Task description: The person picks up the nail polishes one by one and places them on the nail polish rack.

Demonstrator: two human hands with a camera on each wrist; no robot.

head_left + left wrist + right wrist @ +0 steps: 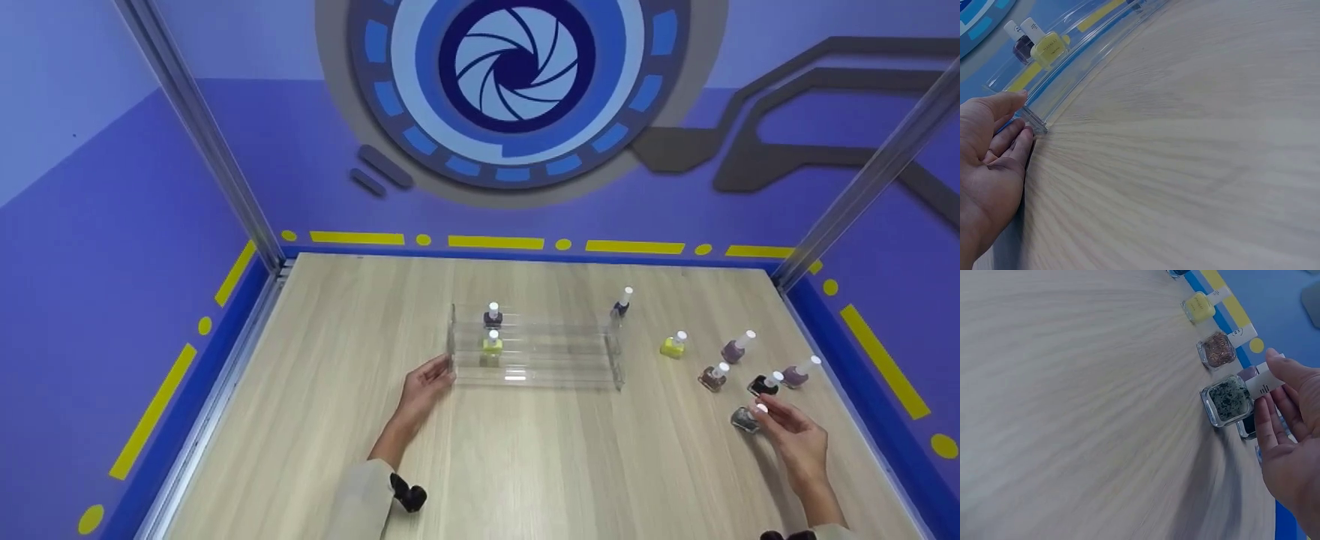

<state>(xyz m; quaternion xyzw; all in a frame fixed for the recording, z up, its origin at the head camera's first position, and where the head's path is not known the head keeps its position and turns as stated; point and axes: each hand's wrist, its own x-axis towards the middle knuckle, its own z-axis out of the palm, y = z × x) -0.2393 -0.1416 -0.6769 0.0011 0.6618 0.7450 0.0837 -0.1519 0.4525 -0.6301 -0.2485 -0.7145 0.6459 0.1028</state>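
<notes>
My right hand (pixel 801 442) pinches the white cap of a nail polish bottle (pixel 1228 400) between thumb and fingers. Its clear glass shows dark green-black flecks, and it tilts with the cap toward the palm. At the table's middle, my left hand (pixel 426 390) holds the left end of a clear acrylic tiered rack (pixel 555 367), thumb and fingertips at its end panel. On the rack's left side, a dark polish bottle (pixel 493 316) stands on a tier behind a yellow polish bottle (pixel 1049 49), both upright with white caps.
Near the right hand are a black bottle (pixel 763 385), a glittery brown bottle (pixel 712 379) and two mauve bottles, one (pixel 733 350) farther back. Another yellow bottle (pixel 673 346) is right of the rack. A dark blue bottle (pixel 621 308) stands by its back right corner. Walls enclose the table (pixel 525 465).
</notes>
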